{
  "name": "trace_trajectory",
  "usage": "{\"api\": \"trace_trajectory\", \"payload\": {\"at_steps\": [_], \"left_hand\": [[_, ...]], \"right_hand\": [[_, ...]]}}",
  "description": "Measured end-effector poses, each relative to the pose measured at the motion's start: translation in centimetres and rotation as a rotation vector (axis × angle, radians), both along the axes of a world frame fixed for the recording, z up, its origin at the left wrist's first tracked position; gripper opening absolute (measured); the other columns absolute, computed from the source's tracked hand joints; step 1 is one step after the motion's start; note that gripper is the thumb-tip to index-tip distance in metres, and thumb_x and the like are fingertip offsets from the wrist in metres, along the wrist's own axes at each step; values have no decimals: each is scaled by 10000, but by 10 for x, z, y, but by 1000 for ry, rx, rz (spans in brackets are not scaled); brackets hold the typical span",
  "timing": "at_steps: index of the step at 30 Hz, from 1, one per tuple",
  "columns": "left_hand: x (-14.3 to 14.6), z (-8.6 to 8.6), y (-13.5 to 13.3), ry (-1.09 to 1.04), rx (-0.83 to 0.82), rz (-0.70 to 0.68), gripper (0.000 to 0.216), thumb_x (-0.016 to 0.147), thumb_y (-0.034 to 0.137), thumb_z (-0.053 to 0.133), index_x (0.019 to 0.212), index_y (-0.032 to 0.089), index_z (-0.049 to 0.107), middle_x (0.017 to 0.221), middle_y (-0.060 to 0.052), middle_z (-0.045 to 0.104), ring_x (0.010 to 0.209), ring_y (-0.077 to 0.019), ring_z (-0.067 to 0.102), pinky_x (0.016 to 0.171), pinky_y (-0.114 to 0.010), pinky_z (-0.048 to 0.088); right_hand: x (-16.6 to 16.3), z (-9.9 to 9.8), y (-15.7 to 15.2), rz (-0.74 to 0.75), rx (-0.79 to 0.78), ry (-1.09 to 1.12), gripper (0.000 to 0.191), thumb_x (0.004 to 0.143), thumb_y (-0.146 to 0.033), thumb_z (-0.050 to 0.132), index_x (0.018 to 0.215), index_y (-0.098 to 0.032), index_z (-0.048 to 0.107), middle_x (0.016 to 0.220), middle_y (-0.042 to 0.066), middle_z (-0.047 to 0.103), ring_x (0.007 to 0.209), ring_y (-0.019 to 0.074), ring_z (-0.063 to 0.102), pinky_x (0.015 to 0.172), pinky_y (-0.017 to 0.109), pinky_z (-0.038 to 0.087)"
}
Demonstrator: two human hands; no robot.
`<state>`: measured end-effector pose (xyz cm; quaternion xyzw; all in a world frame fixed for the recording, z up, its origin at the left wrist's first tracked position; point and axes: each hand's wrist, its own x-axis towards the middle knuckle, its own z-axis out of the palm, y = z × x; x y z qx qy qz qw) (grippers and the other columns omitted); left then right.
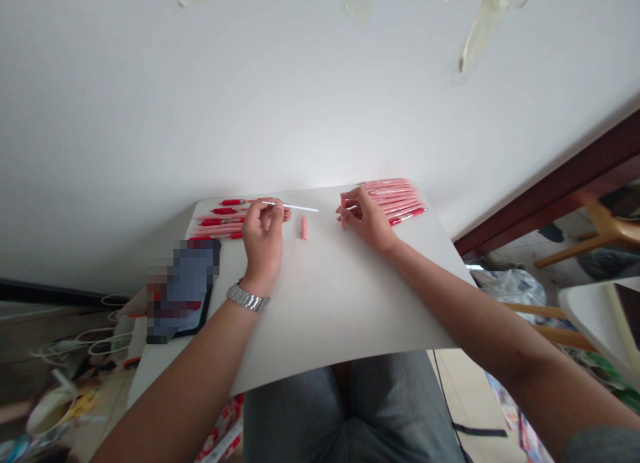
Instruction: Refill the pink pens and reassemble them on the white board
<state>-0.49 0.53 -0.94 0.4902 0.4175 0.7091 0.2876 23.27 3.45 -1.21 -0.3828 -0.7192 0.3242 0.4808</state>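
Note:
My left hand (263,239) is closed, pinching a thin white pen refill (300,208) that points to the right. Between finger and thumb of my right hand (369,219) is a pink pen barrel (343,209), held upright just above the table. A short pink pen part (304,227) lies on the white table (320,303) between the hands. Red and pink pens (220,221) lie in a row beside my left hand, which partly hides them. Behind my right hand is a pile of pink pens (393,191), with a red-gripped pen (407,216) at its near side.
A dark phone or tablet (200,316), partly pixelated, lies at the table's left edge. The white wall (310,103) rises right behind the table. White cables (95,339) hang at the left. To the right stand wooden furniture (590,233) and a plastic bag (515,286).

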Motion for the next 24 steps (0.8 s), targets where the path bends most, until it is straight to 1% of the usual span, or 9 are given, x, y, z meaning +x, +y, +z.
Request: {"api": "trace_trajectory", "payload": {"at_steps": [3, 7, 12, 15, 19, 22, 24], "left_hand": [[0, 0, 0, -2, -1, 5, 267, 934, 450, 802, 973, 217, 680, 958, -27, 695, 852, -135, 704, 850, -294, 603], [1, 1, 0, 3, 0, 4, 265, 933, 452, 803, 966, 220, 679, 959, -30, 701, 853, -139, 704, 847, -297, 606], [0, 1, 0, 8, -5, 7, 268, 933, 459, 798, 972, 221, 681, 977, -32, 702, 860, -137, 711, 846, -292, 608], [1, 1, 0, 8, -6, 5, 271, 934, 458, 798, 972, 217, 679, 973, -31, 699, 858, -133, 713, 845, -284, 607], [1, 2, -1, 2, -10, 0, 270, 935, 453, 797, 974, 214, 678, 970, -29, 694, 862, -132, 712, 847, -283, 609], [1, 2, -2, -8, -4, -5, 268, 934, 452, 801, 977, 214, 685, 992, -35, 695, 867, -133, 709, 845, -285, 610], [2, 2, -2, -12, 3, -8, 265, 933, 452, 803, 981, 216, 690, 996, -37, 695, 869, -136, 707, 845, -291, 612]], "right_hand": [[0, 0, 0, -2, 33, 57, 286, 1033, -522, 620, 1119, -263, 534, 1062, 62, 729, 888, 199, 762, 833, 434, 664], [-1, 1, -1, -13, 70, 163, 310, 1023, -529, 649, 1120, -268, 515, 1054, 63, 716, 976, 214, 769, 851, 430, 674], [0, 1, 0, -31, 71, 164, 332, 1024, -547, 649, 1155, -271, 519, 1061, 67, 728, 1027, 229, 774, 854, 434, 680], [0, 1, 0, -36, 65, 164, 344, 1021, -551, 650, 1168, -271, 514, 1067, 70, 741, 1003, 223, 776, 841, 427, 678], [-1, 4, -1, -37, 46, 169, 362, 1005, -548, 671, 1181, -275, 511, 1062, 62, 760, 918, 195, 771, 795, 387, 667], [-3, 7, -5, -20, 20, 139, 435, 976, -588, 695, 1221, -275, 519, 1037, 52, 780, 840, 171, 752, 771, 356, 651], [-4, 8, -7, -19, 15, 92, 459, 959, -621, 701, 1206, -270, 538, 1029, 50, 793, 807, 163, 736, 749, 342, 633]]}}
